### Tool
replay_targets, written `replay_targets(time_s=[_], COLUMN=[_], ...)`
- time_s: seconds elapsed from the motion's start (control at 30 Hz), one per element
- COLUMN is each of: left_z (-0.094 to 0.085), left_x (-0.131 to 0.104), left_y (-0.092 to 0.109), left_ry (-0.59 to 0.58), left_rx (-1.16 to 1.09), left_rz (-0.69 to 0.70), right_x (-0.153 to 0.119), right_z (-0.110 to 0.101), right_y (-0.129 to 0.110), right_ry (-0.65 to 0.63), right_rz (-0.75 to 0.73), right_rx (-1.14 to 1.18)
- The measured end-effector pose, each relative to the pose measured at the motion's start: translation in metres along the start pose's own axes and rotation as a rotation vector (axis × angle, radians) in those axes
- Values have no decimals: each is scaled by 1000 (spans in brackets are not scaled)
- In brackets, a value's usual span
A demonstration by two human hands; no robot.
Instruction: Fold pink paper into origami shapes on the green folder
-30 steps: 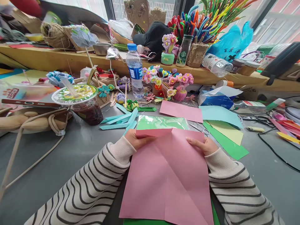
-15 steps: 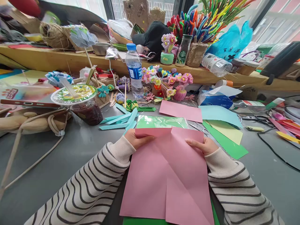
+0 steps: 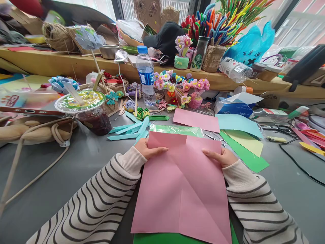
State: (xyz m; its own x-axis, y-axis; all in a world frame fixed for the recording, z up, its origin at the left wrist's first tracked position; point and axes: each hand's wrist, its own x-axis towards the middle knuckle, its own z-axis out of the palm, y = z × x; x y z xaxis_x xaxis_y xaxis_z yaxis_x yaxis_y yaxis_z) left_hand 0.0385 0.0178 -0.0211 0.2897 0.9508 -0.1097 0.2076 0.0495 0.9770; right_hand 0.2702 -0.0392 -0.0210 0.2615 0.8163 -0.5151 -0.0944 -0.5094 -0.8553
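Both hands hold a large pink sheet of paper by its upper part, tilted up in front of me. Creases run down its middle and diagonally across it. My left hand grips the upper left edge, thumb on the front face and fingers hidden behind. At the upper right edge, my right hand does the same. A green sheet shows under the pink one at the bottom. Just beyond the top edge lies a clear-wrapped green paper pack, and small scissors are partly covered at its right.
Blue paper strips and a tilted drink cup lie to the left. A water bottle stands ahead, near crocheted flowers. Coloured paper pieces and black-handled scissors are at the right.
The pink sheet's top edge has risen slightly and its two lower halves lie more level with each other. Both hands keep their grip in nearly the same place.
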Motion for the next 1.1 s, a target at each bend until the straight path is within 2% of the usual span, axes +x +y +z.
replay_targets(time_s=[0.1, 0.13, 0.27, 0.53, 0.7, 0.83, 1.0, 1.1], left_z=[1, 1, 3, 6, 5, 5, 4, 4], left_x=[1, 2, 2, 2, 3, 2, 0, 1], left_y=[0, 0, 0, -4, -4, 0, 4, 4], left_ry=[-22, -22, 0, 45, 48, 60, 7, 3], left_rx=[-43, -60, -91, -9, 39, 1, -21, -42], left_rz=[-117, -119, -53, 145, 193, 121, -100, -92], right_x=[-2, -3, -7, -3, 0, -3, -3, -1], right_z=[0, 0, 1, -2, -2, 0, -1, -4], right_y=[-1, -2, -6, -3, -1, -4, -4, -3], right_ry=[19, 22, 16, -43, -51, -18, 59, 64], right_rz=[3, 12, 56, 71, 71, 73, 37, 8], right_rx=[-24, -32, -27, 19, 36, 13, -15, -34])
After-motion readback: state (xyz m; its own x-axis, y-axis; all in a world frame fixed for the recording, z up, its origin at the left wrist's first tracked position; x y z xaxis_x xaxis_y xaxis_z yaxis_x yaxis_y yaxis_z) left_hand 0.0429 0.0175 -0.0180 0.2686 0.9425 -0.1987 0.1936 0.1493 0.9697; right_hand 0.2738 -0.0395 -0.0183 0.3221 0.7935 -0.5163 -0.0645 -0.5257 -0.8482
